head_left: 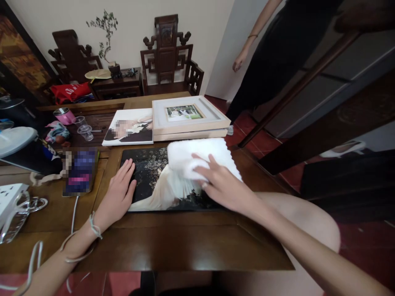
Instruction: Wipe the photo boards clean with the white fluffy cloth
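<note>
A dark photo panel showing a pale, flowing gown lies flat on the wooden table. Along its left edge rests my left hand, fingers stretched out and pressing on the panel. A white fluffy cloth with a scalloped edge covers the panel's upper right part. My right hand presses on this cloth with a bunched bit of it at the fingers; motion slightly blurs the fingertips. Just behind the panel are a white-edged photo print and stacked pale wooden picture frames.
To the left are a phone on a white cable, a large black container with a pale lid, a pink mug, clear plastic cups and a white power strip. Another person stands at the back right.
</note>
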Motion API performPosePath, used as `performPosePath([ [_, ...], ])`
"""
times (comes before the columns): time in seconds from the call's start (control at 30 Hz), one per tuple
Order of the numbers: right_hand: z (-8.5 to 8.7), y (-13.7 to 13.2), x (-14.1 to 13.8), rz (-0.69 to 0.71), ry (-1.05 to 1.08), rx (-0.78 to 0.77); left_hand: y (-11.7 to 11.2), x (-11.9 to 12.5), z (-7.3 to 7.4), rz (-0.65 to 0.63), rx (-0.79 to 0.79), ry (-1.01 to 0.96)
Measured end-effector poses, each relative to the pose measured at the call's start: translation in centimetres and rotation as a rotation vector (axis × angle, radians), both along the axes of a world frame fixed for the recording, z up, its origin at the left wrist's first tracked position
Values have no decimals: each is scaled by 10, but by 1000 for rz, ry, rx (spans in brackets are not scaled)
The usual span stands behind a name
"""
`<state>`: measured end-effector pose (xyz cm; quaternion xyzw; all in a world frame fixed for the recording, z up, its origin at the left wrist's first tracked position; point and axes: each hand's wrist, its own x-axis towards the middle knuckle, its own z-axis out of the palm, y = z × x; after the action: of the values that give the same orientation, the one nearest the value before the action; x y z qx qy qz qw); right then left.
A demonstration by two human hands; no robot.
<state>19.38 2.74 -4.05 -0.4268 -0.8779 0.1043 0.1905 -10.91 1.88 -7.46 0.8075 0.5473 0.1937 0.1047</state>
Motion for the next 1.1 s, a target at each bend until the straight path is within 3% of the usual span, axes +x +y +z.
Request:
performPosePath([
  [0.17,-3,-85,11,123,26,-13,0,1,1,5,-5,10],
  [0.3,7,-106,17,214,39,-90,0,2,1,12,-12,5],
  [0.4,16,-80,15,211,7,-151,0,1,1,7,-10,-1],
  [0.63,14,36,9,112,23,-122,0,0,0,9,-16,-9],
  [0.77,6,56,8,22,80,-95,-1,1,1,6,-13,-19],
  [0.87,3,30,9,18,69,-100,-1,2,1,4,-14,-24],
  [1.1,-5,-88,22,-42,-8,-150,-1,3,0,17,-13,-24],
])
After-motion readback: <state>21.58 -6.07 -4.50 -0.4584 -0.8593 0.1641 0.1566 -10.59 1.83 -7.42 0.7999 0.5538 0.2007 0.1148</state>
